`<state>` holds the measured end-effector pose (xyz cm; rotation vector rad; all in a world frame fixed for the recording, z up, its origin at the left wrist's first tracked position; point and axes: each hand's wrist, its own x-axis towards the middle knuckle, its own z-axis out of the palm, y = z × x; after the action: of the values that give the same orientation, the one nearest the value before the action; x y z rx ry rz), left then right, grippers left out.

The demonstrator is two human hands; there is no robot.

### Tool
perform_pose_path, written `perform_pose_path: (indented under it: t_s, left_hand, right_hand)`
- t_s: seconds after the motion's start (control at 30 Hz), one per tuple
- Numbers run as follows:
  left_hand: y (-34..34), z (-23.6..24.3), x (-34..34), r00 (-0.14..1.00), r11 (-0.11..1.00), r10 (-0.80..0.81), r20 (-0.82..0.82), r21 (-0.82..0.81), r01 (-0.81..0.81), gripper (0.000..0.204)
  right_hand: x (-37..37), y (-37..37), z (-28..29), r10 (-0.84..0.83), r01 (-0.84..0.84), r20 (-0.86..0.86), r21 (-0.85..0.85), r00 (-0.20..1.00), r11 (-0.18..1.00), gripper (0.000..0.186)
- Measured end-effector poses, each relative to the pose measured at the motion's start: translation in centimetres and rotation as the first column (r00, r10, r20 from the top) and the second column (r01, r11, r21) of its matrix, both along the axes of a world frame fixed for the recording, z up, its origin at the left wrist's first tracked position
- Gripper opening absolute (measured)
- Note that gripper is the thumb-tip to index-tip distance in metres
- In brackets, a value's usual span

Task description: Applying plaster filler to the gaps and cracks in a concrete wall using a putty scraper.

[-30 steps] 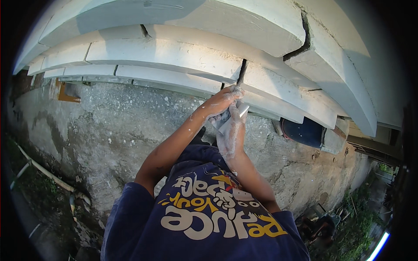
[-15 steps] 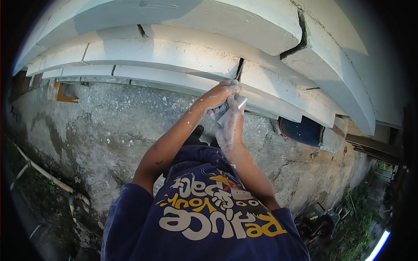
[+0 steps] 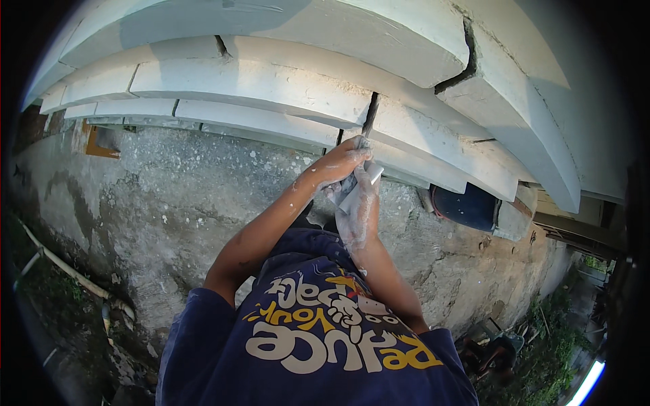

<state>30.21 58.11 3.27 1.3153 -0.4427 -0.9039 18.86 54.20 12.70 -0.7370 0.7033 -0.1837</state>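
Both my hands are close together in front of the lowest visible row of white blocks (image 3: 267, 124), coated in whitish paste. My right hand (image 3: 366, 193) is closed round a flat, silvery-white blade-like piece (image 3: 374, 175) with a bright straight edge; its exact kind does not show. My left hand (image 3: 344, 160) is closed too, its fingertips meeting the right hand's at the top. What lies between its fingers is hidden. Just above the hands, a dark vertical gap (image 3: 370, 114) separates two blocks.
Rows of white blocks rise in steps, with another wide crack (image 3: 467, 57) at upper right. Below is a stained concrete surface (image 3: 162, 216). A dark blue container (image 3: 464, 206) sits under the blocks at right. Pipes (image 3: 74, 272) run at lower left; dark equipment (image 3: 489, 348) lies at lower right.
Both hands have come slightly down and toward me, away from the gap between the blocks. The silvery blade-like piece remains in my right hand.
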Motion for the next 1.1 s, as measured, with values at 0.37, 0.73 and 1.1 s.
perform_pose_path:
  t_s: [0.37, 0.73, 1.1]
  left_hand:
    - [0.6, -0.3, -2.0, 0.971, 0.999, -0.014, 0.24, 0.054, 0.001, 0.027]
    - [0.7, 1.2, -3.1, 0.864, 0.939, -0.173, 0.473, 0.344, 0.0, 0.035]
    - [1.2, 3.9, -3.6, 0.891, 0.888, -0.238, 0.386, 0.458, 0.039, 0.054]
  right_hand:
    - [-2.4, 0.3, -0.7, 0.028, -0.028, 0.006, 0.092, 1.0, 0.995, 0.016]
    - [-3.3, 0.0, -0.9, 0.026, -0.051, 0.1, 0.247, 0.995, 0.968, 0.015]
    - [-3.7, -0.1, -2.2, 0.004, -0.049, 0.151, 0.294, 0.989, 0.955, 0.019]
